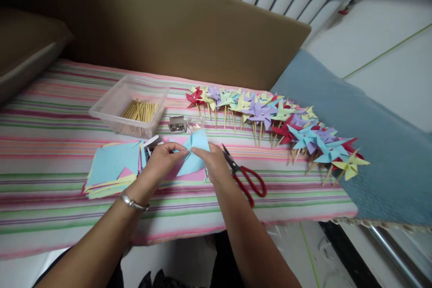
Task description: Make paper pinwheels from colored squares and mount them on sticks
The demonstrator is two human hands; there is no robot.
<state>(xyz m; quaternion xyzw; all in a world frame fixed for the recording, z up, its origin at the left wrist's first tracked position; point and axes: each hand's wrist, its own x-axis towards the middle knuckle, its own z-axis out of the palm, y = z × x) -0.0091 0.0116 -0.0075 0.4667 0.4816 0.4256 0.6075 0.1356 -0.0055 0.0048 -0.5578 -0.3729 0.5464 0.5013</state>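
Observation:
A blue paper piece [200,140], partly folded with its corners bent inward, is held between both hands above a pile of coloured paper. My left hand [166,158] pinches its left side near the middle. My right hand [213,159] grips the right side, thumb pressed toward the centre. Pink paper [194,175] lies under the hands. Just right of my right hand, scissors with red handles [243,175] rest on the striped cloth. Left of my left hand is a stack of cut paper sheets [114,162], blue on top. My fingertips hide the paper's centre.
A clear plastic box [101,112] holds wooden sticks [140,110]. Near it stand a small box of metal pins [177,124] and a small round clear container [195,122]. Many finished pinwheels [263,112] lie in a row at the right. A cardboard panel [162,22] stands behind.

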